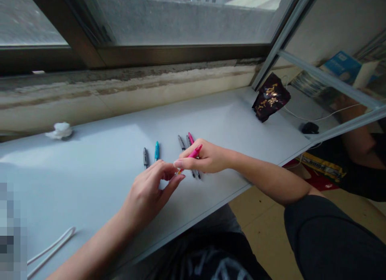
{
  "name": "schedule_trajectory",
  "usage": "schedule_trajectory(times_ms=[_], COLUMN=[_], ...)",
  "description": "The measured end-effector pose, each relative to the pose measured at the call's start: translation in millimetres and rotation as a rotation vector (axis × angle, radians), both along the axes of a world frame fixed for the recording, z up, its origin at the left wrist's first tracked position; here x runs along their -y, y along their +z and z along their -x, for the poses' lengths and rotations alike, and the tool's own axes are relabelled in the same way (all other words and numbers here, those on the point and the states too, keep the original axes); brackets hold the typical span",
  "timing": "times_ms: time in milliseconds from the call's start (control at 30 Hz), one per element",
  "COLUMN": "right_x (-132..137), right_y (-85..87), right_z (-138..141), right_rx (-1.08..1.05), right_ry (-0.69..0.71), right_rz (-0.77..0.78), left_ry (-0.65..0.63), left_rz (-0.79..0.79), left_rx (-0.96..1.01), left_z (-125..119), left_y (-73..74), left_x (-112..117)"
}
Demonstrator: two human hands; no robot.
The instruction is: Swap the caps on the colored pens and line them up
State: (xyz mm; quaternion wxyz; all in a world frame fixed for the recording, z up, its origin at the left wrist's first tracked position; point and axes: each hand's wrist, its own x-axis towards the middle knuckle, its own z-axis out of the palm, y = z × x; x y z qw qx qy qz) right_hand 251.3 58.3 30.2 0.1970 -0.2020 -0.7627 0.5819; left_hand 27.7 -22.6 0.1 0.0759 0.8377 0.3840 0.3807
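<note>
My right hand (pixel 208 156) grips a pink pen (pixel 195 152) near its upper part, tilted above the white table. The fingers of my left hand (pixel 153 183) pinch the pen's lower end, where a bit of orange shows. Just behind my hands, a grey pen (pixel 145 157) and a teal pen (pixel 157 150) lie side by side on the table. Partly covered by my right hand are further grey pens (pixel 181 142) and another pink pen (pixel 191 138).
The white table (pixel 99 183) runs along a window wall. A crumpled white tissue (pixel 62 130) sits at the back left, a white cable (pixel 57 248) at the front left. A dark snack bag (pixel 271 97) stands by a metal frame (pixel 331 75). Another person's arm (pixel 356 125) shows at right.
</note>
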Motion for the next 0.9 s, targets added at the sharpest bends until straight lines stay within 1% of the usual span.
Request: schedule_trajectory(times_ms=[133,233,333,467,533,667,767,900], right_x=[-1,-4,-5,-4,-4,-6,-7,-8], right_y=[-7.1,-10.7,-9.4,-3.3,-1.7,-2.0,-1.5,-0.7], right_z=[5,7,5,-2,-5,-8,-8,-7], right_rx=[-0.047,-0.090,-0.120,-0.101,-0.108,-0.119,-0.123,-0.136], right_ry=[-0.161,-0.217,-0.199,-0.103,-0.062,0.003,0.041,0.058], right_rz=[0.086,0.129,0.130,0.031,-0.037,-0.183,-0.221,-0.241], left_ry=[0.013,0.023,0.015,-0.024,-0.019,-0.020,-0.018,-0.038], left_rz=[-0.012,-0.028,-0.021,0.044,0.143,0.444,0.608,0.757], left_rx=[-0.030,-0.044,-0.030,0.067,0.115,0.178,0.245,0.328], left_z=[6,9,9,6,3,2,6,10], left_y=[-5.8,-5.1,-2.5,-0.9,0.4,4.3,5.5,5.3], left_x=[-4,-7,-8,-5,-2,0,-1,-6])
